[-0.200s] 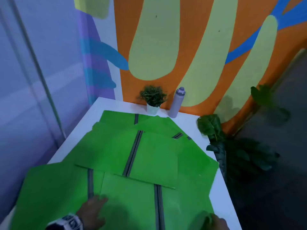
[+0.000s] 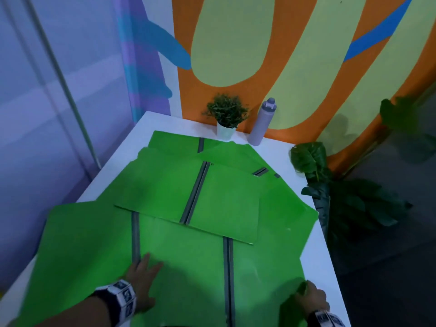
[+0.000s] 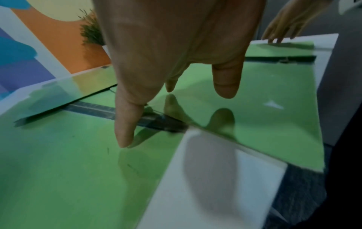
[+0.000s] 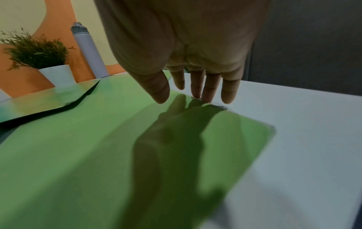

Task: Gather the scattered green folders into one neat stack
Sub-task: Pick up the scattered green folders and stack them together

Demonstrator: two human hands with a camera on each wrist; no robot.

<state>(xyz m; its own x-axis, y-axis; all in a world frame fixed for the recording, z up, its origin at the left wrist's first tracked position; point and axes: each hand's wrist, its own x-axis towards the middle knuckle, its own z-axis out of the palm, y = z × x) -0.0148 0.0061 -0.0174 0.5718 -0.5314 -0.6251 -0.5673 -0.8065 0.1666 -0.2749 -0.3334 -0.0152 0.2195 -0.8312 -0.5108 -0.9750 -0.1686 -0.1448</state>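
Green folders [image 2: 188, 267] are pressed by the flat left hand [image 2: 141, 279] at 7 o'clock; the open right hand's [image 2: 311, 296] fingertips [image 4: 205, 96] are laid on an edge at 5 o'clock.

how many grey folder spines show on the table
5 spines: far one near the potted plant, middle one, short right one, left one by the left hand, near one. More may be hidden under overlaps.

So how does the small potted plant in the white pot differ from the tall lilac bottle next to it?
The small potted plant in the white pot is short and bushy, with spiky green leaves spreading wide; the tall lilac bottle is slim, smooth and plain, topped by a cap. The bottle stands taller than the plant. Both stand upright at the far edge of the white table, against the painted wall, beyond the green folders.
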